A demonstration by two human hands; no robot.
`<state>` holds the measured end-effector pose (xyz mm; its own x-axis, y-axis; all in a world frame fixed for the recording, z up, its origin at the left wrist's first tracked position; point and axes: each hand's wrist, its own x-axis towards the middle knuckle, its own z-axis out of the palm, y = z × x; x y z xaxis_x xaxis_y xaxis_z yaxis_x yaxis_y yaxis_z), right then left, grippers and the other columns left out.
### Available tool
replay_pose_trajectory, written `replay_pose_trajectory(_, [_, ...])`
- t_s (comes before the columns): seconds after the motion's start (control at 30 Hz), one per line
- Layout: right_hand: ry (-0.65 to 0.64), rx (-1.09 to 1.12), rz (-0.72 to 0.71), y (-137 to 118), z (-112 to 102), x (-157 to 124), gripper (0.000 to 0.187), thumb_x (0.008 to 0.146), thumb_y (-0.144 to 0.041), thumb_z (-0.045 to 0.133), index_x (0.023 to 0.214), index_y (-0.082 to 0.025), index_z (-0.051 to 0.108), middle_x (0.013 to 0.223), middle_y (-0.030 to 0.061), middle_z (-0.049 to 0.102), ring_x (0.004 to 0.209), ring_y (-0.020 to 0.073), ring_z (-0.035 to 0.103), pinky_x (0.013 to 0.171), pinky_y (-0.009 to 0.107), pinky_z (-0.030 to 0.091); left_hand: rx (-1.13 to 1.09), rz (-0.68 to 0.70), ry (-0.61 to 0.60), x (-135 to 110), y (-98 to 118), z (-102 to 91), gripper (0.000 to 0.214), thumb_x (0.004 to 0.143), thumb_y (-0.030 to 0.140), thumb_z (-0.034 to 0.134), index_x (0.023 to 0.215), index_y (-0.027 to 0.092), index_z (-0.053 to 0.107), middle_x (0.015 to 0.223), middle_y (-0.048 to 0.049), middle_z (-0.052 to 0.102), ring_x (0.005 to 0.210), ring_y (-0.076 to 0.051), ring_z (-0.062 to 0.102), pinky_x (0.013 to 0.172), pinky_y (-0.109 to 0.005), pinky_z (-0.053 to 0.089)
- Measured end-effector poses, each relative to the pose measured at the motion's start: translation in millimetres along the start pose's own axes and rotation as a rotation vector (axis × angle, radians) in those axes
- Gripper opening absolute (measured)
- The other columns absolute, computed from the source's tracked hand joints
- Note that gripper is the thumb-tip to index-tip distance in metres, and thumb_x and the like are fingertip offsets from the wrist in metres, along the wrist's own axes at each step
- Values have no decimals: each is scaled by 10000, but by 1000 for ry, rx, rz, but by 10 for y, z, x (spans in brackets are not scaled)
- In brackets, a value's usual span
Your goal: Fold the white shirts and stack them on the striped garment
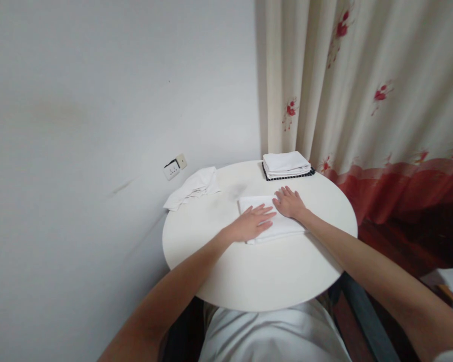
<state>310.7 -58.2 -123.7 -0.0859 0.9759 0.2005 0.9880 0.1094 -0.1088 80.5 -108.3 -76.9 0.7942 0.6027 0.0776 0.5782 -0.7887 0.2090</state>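
Has left hand (251,223) and right hand (290,204) laid on a flat, rectangular folded white cloth (285,227) near the middle of the round white tabletop (260,281), fingers extended and loosely parted, gripping nothing. Could rumple the layers or skew the edges through uneven pressing or a sideways drag. Can't see beneath both hands, nor count layers; can't trace folds within a crumpled white cloth (198,185) at the tabletop's far-left rim.

The cloth (281,229) is white, the curtain (358,120) cream (with red flowers (342,28)).
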Motion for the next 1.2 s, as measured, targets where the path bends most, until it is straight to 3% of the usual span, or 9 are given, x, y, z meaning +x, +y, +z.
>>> replay_pose_trajectory(0.2, [-1, 12, 4, -1, -4, -5, 566, 1027, -448, 279, 1478, -162, 469, 1615, 179, 317, 1514, 335, 204, 1164, 591, 218, -65, 21, -146, -178, -79, 11, 548, 1073, 472, 153, 1548, 302, 368, 1636, 9, 307, 1535, -213, 189, 1246, -430, 130])
replay_pose_trajectory(0.33, [10, 13, 6, 3, 3, -1, 558, 1025, -444, 291, 1470, -164, 478, 1610, 179, 328, 1512, 334, 213, 1162, 591, 221, -118, 27, -103, -316, -147, -40, 534, 1075, 471, 165, 1534, 326, 398, 1645, 21, 286, 1542, -218, 155, 1258, -437, 96])
replay_pose_trajectory(0.4, [9, 11, 5, 3, 2, -1, 555, 1025, -442, 290, 1466, -164, 482, 1609, 180, 331, 1511, 335, 215, 1161, 591, 223, -134, 60, -65, -400, -140, -47, 512, 1070, 488, 223, 1526, 349, 406, 1642, 27, 297, 1543, -226, 154, 1261, -448, 87])
replay_pose_trajectory(0.5, [1, 7, 3, -1, -4, -3, 558, 1028, -443, 283, 1469, -162, 480, 1608, 184, 329, 1512, 337, 212, 1158, 591, 224, -114, 105, -21, -518, -94, -27, 636, 991, 552, 468, 1564, 309, 336, 1642, -22, 299, 1546, -270, 130, 1260, -477, 84])
replay_pose_trajectory(0.57, [4, 5, 3, -8, -9, -5, 559, 1029, -443, 280, 1470, -162, 479, 1607, 186, 332, 1511, 336, 214, 1157, 590, 225, -84, 109, 18, -568, -40, 13, 699, 944, 475, 576, 1569, 293, 321, 1631, -35, 323, 1543, -280, 138, 1257, -497, 92])
replay_pose_trajectory(0.7, [10, 7, 3, -17, -13, -9, 559, 1026, -446, 285, 1463, -163, 489, 1601, 186, 344, 1507, 336, 225, 1156, 589, 229, -13, 1, 146, -546, 127, 159, 653, 887, 163, 526, 1516, 290, 404, 1567, -13, 438, 1506, -232, 267, 1255, -502, 128])
replay_pose_trajectory(0.83, [10, 0, -4, -10, -3, -10, 563, 1025, -443, 281, 1466, -156, 481, 1601, 188, 341, 1508, 338, 222, 1155, 589, 233, 49, -143, 266, -432, 286, 298, 684, 832, 77, 513, 1482, 282, 453, 1528, -9, 492, 1467, -230, 346, 1246, -523, 162])
replay_pose_trajectory(1.03, [13, 5, 13, -11, -3, -12, 560, 1025, -441, 281, 1463, -156, 485, 1602, 188, 339, 1510, 335, 213, 1161, 585, 220, 162, -121, 205, -426, 330, 344, 857, 778, -68, 389, 1520, 359, 401, 1582, 60, 408, 1495, -204, 303, 1215, -468, 266])
replay_pose_trajectory(1.2, [9, 4, 15, -21, -5, -6, 556, 1026, -438, 285, 1460, -154, 486, 1604, 190, 335, 1510, 332, 213, 1163, 580, 214, 126, -60, 107, -582, 362, 214, 837, 763, -10, 475, 1530, 316, 400, 1628, 26, 315, 1526, -254, 221, 1232, -516, 214])
